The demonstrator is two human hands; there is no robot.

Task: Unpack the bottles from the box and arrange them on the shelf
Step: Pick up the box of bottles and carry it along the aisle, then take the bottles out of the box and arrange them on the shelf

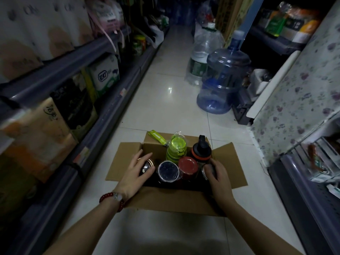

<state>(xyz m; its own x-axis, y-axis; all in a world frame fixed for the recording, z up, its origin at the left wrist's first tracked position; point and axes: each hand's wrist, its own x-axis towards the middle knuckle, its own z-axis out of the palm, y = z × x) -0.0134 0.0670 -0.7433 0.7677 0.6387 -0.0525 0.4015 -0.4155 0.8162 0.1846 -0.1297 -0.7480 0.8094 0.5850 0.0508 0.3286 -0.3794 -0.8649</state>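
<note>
Shelves [77, 67] are lining the aisle's left side. Open box [171, 197] is sitting on the floor [165, 100], bottles [168, 171] standing upright inside. Left hand [137, 171] is spreading loosely over a metal cap [146, 166]; right hand [219, 176] is curling its fingers [208, 169] round another cap at the box's right edge.

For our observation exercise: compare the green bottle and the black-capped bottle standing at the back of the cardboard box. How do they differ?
The green bottle has a wide, flat, translucent lime lid; the black-capped bottle has a narrower black cap with a raised spout.
The green bottle is wrapped in clear plastic and carries a green strap; the black-capped bottle shows an orange ring and no strap.
Both stand upright in the cardboard box, untouched by either hand.
</note>
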